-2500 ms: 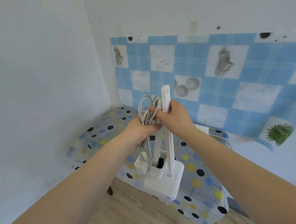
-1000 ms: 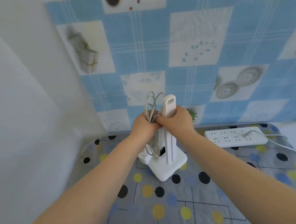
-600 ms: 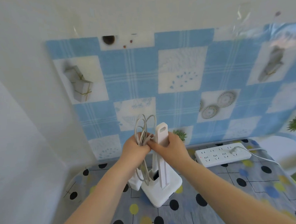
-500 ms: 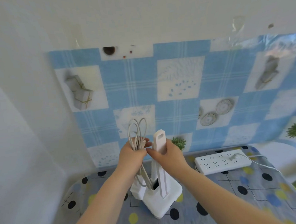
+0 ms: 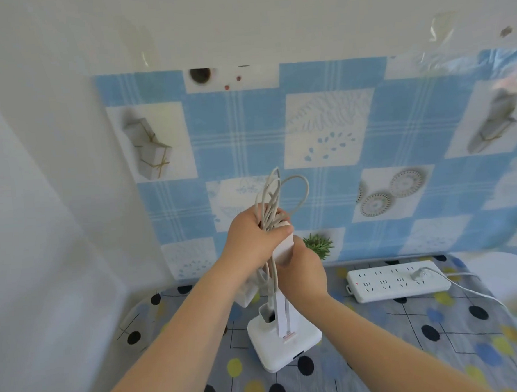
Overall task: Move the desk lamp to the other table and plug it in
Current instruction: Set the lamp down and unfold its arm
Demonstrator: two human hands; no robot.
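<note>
**Lamp on the tabletop, cable not yet plugged**

Head view, the only one:

- Desk lamp [image 5: 285,338] stands at lower centre of the frame, square white base flat on the dotted tabletop [image 5: 441,336]. Arm looks folded upright against the stem, so it's a narrow tall shape. That's why I hold it near the top: best place to steady it.
- My right hand [image 5: 302,272] is closed around the upper end of the folded stem, centre frame. Reads as steadying rather than carrying, since the base looks fully down.
- My left hand [image 5: 254,241] is closed on the coiled cable [image 5: 277,194], just above and touching the right hand. Loops stick out above the fist toward the checked wall covering [image 5: 322,125]. Bundled so the slack doesn't drag or snag on the base.
- White adapter block [image 5: 245,292] hangs below my left wrist, partly hidden by the forearm. Can't tell which way its pins face.
- Power strip [image 5: 397,282] lies right of centre on the tabletop, near the lamp but apart from it. One plug already sits at its right end; the other sockets look free.

My read: move is done, plug-in is left. Next needs the left hand to pay out the coil and take the adapter across to a free socket. Risk: pulling the cable sideways tips the tall lamp, so the right hand's hold makes sense.
</note>
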